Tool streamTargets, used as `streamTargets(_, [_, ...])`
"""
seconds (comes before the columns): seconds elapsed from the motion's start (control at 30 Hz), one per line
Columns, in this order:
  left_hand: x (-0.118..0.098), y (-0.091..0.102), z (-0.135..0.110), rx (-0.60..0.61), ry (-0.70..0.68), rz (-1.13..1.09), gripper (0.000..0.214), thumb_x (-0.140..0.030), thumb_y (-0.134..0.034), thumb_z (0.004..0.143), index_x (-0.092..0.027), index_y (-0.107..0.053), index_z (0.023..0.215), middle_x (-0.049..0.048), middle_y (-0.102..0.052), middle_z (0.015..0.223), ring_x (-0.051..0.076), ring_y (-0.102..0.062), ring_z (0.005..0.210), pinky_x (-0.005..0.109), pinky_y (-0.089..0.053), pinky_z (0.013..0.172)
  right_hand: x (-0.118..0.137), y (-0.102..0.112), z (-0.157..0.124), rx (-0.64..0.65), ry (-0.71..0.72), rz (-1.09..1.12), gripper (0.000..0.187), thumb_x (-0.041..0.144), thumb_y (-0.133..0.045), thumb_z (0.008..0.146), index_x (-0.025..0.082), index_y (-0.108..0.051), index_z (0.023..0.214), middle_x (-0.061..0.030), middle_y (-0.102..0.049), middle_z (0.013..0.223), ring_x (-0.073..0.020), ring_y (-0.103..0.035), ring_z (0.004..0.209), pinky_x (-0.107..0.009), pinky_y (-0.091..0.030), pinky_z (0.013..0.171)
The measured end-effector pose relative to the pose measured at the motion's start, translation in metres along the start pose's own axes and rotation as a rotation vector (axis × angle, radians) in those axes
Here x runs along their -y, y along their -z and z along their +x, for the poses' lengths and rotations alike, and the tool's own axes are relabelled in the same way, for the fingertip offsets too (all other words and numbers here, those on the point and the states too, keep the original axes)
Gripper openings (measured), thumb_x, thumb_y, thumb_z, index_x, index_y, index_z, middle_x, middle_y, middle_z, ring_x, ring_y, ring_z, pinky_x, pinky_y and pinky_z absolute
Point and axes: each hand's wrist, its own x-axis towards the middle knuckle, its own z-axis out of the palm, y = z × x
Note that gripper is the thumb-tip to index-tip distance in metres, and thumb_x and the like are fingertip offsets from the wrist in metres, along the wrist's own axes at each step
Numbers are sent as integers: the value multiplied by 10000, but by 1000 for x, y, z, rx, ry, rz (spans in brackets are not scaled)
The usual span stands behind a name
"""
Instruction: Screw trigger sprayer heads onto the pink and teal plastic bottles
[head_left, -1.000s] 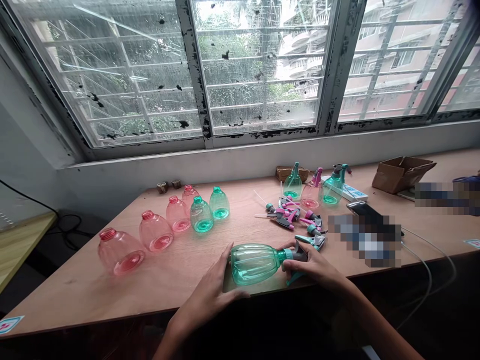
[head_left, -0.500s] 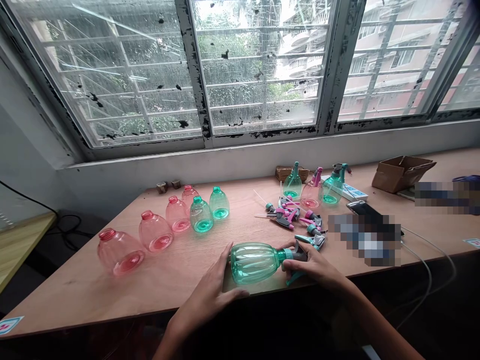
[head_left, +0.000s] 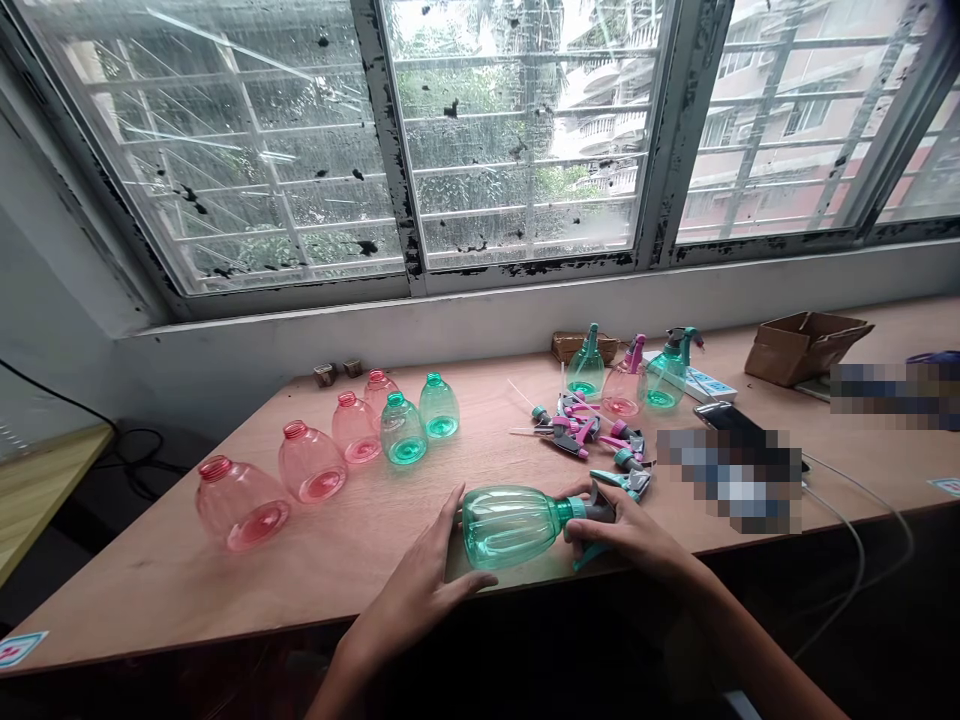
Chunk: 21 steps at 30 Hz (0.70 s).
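A green spray bottle [head_left: 510,527] lies on its side near the table's front edge, base to the left and spray head to the right. Around its collar and grey spray head, my right hand [head_left: 619,530] is closed; the turquoise trigger points down beneath it. My left hand [head_left: 427,575] is open at the base, thumb and fingers spread on either side of it. Whether its fingertips touch the plastic I cannot tell. Just beyond the right hand lies a loose turquoise spray head [head_left: 630,482], beside a pile of pink and grey spray heads [head_left: 577,430].
Several pink open bottles [head_left: 311,465] and two green ones [head_left: 403,432] stand at left. Farther right are assembled spray bottles [head_left: 664,378], a phone [head_left: 739,425], blurred items, cables [head_left: 862,510] and an open cardboard box [head_left: 806,348]. A window sill runs behind the table.
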Motion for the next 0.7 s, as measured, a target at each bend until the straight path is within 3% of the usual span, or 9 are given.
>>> streamTargets(0.13, [-2, 2, -1, 15, -3, 9, 958, -405, -709, 849, -228, -111, 1575, 109, -253, 1628, 297, -238, 1495, 464, -223, 1223, 0, 0, 0, -3, -4, -20, 417, 381, -785, 811, 176, -592, 1119, -5, -732, 713, -193, -716, 673, -322, -554, 700])
streamTargets(0.3, [-3, 4, -3, 13, 1, -13, 808, -469, -559, 947, -230, -111, 1575, 110, -236, 1633, 290, -242, 1495, 485, -221, 1218, 2, -2, -1, -7, -3, -15, 426, 384, -795, 794, 174, -597, 1107, -3, -723, 736, -194, -713, 668, -333, -553, 697])
streamTargets(0.7, [-4, 1, -3, 0, -19, 43, 908, -419, -676, 875, -245, -121, 1572, 99, -237, 1634, 300, -259, 1488, 474, -239, 1217, 1, -1, -1, -6, -2, -26, 410, 374, -779, 817, 169, -592, 1118, -11, -735, 723, -192, -712, 677, -333, -553, 713])
